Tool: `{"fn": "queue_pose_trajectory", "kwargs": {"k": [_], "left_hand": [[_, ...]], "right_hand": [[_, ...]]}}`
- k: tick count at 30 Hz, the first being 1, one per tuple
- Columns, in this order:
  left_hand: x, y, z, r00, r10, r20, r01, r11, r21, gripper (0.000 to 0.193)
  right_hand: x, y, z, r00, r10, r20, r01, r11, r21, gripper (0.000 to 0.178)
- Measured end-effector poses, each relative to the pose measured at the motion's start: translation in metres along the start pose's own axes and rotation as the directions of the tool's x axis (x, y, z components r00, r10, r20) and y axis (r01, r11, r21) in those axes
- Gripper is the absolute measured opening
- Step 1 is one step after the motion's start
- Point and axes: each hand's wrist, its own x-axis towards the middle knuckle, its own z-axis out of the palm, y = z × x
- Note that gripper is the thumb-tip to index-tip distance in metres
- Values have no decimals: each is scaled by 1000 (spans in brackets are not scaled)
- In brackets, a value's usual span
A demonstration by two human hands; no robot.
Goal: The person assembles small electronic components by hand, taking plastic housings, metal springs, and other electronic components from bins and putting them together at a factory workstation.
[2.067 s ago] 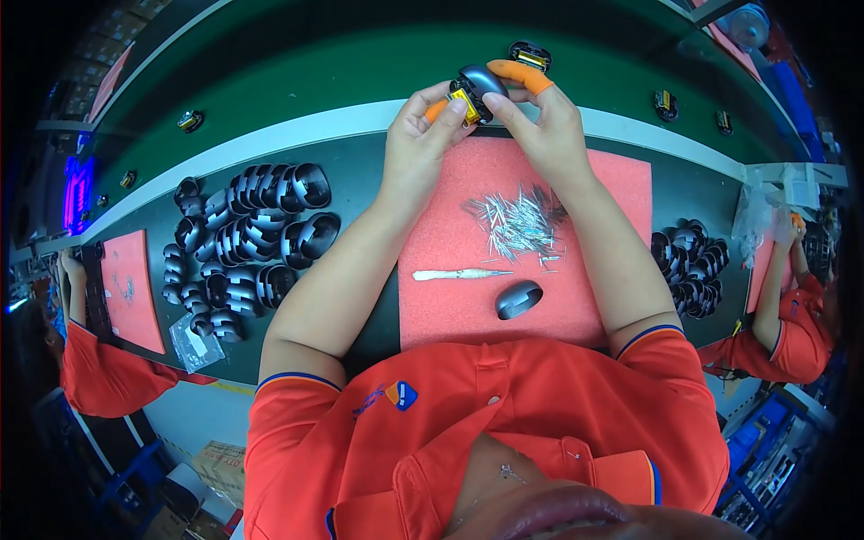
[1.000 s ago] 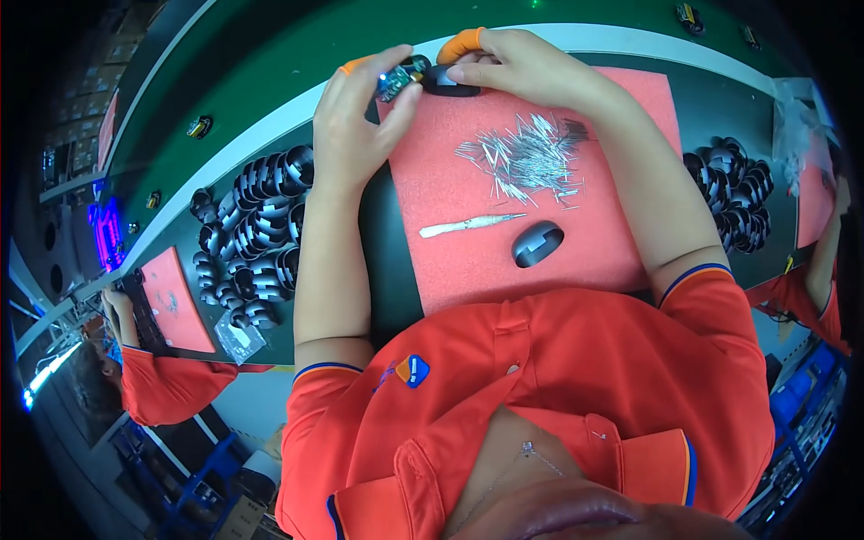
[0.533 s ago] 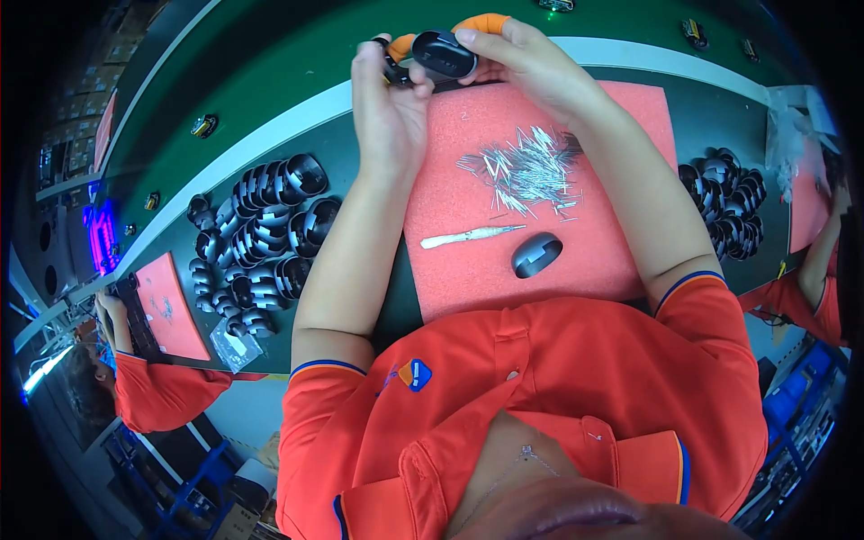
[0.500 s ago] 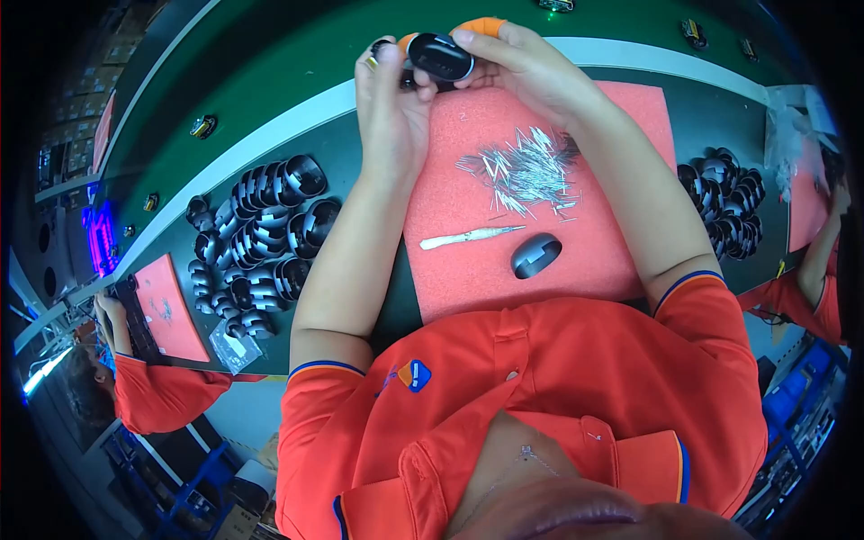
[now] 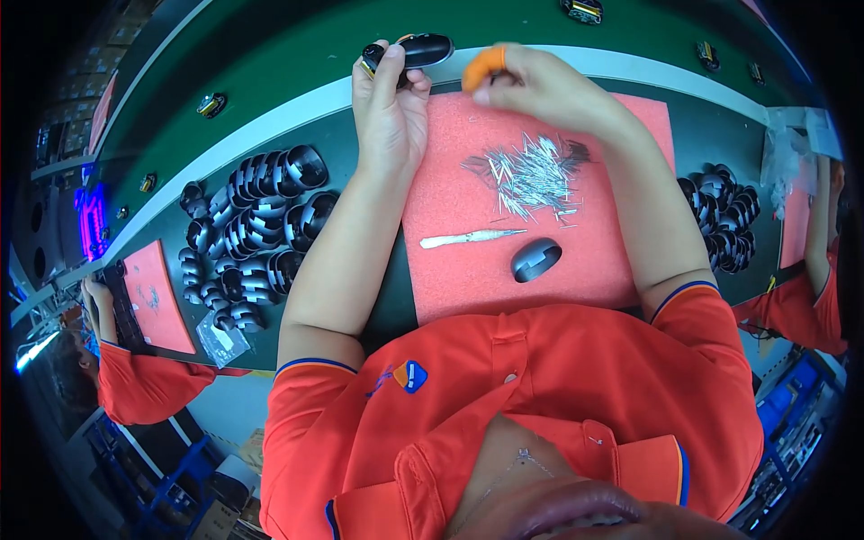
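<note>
The left hand (image 5: 394, 121) clamped the case (image 5: 428, 51), likely for steadiness; pins (image 5: 535, 180) lay near the right hand (image 5: 551, 85), its grip unclear.

One dark oval case (image 5: 427, 50), one loose shell (image 5: 536, 260), one white-handled tool (image 5: 463, 238), one heap of silvery pins (image 5: 535, 180) too many to count, two uncountable clusters of dark shells (image 5: 259, 203), three pink mats (image 5: 477, 290), two co-workers (image 5: 148, 382) and at least six small units (image 5: 211, 105) on the green belt (image 5: 315, 58).

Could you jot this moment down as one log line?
left hand: holding black device | right hand: curled, apart from device | pink mat: silvery pins, pale tool, dark shell
</note>
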Motion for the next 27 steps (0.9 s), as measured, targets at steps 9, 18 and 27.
{"fn": "queue_pose_trajectory", "kwargs": {"k": [9,18,27], "left_hand": [[0,1,-4,993,111,-40,-107,990,94,29],[-1,-3,-2,991,133,-22,-125,970,210,34],[-9,-7,7,994,86,74,-111,879,464,39]], "right_hand": [[-10,-13,15,983,-142,120,182,871,-456,19],[-2,-12,9,995,-31,98,59,956,-289,20],[4,-6,-2,861,-286,-420,234,957,-172,17]]}}
